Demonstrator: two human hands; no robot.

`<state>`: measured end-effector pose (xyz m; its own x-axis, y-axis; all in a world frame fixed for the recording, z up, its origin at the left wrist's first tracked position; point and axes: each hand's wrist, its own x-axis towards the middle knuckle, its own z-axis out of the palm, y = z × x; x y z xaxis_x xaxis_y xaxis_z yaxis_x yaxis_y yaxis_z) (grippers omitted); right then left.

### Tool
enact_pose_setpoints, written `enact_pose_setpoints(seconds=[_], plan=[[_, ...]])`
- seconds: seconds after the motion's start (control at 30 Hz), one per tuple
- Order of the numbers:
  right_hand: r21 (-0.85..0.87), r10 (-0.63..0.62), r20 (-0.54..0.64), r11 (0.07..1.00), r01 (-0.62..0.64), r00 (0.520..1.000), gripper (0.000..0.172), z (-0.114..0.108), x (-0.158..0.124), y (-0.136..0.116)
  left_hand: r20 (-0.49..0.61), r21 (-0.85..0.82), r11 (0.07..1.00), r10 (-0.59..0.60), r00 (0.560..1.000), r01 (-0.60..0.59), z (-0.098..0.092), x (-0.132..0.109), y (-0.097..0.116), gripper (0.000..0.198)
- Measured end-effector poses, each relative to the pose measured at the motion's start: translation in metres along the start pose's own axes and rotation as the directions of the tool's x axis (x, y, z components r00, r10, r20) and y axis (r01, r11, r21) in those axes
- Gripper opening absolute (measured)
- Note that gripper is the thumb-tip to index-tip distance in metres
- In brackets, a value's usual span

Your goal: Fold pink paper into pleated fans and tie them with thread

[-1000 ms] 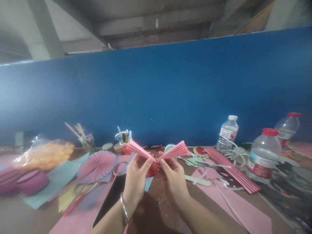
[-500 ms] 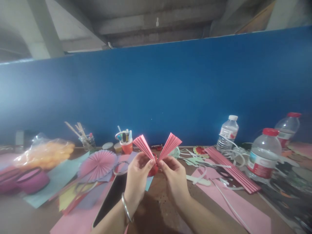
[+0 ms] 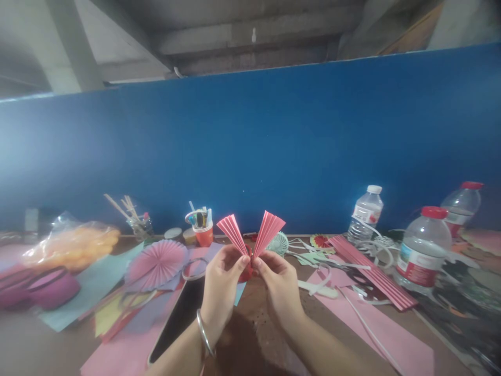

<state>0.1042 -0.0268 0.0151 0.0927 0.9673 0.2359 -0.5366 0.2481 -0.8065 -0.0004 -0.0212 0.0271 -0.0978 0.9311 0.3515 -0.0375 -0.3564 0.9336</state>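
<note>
Between both hands is a pink pleated paper [image 3: 269,231], spread into two fan-like wings that form a V. My left hand [image 3: 222,279] pinches the base of the left wing between thumb and fingers, a silver bangle on its wrist. On the other side my right hand [image 3: 281,279] pinches the base of the right wing. The wings meet low, between the two thumbs. Something red shows behind the thumbs, mostly hidden, and I cannot tell what it is. Left of my hands lies a round pink paper rosette [image 3: 158,263].
At right stand water bottles [image 3: 422,256] beside a folded pink paper strip [image 3: 373,271] and white cords. A red cup of pens [image 3: 203,235] and a jar of sticks [image 3: 139,227] stand at the back. Coloured sheets, purple bowl-like items [image 3: 52,290] and a bag of orange things [image 3: 78,245] lie left.
The two pleated wings have come slightly closer together, the right one turning more upright. Both hands keep their pinch in nearly the same place.
</note>
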Motion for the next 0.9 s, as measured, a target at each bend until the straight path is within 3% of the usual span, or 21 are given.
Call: enact_pose_setpoints(seconds=[0.5, 0.9], plan=[[-0.125, -0.013, -0.034, 0.992, 0.009, 0.999, 0.022, 0.003, -0.002, -0.011, -0.017, 0.048, 0.999, -0.019, 1.0, 0.02, -0.002, 0.001, 0.0, 0.018], [-0.159, -0.03, 0.007, 0.987, 0.031, 1.0, 0.015, -0.001, 0.001, -0.004, -0.009, -0.058, 0.991, -0.122, 0.992, 0.122, -0.002, -0.001, 0.0, 0.029]])
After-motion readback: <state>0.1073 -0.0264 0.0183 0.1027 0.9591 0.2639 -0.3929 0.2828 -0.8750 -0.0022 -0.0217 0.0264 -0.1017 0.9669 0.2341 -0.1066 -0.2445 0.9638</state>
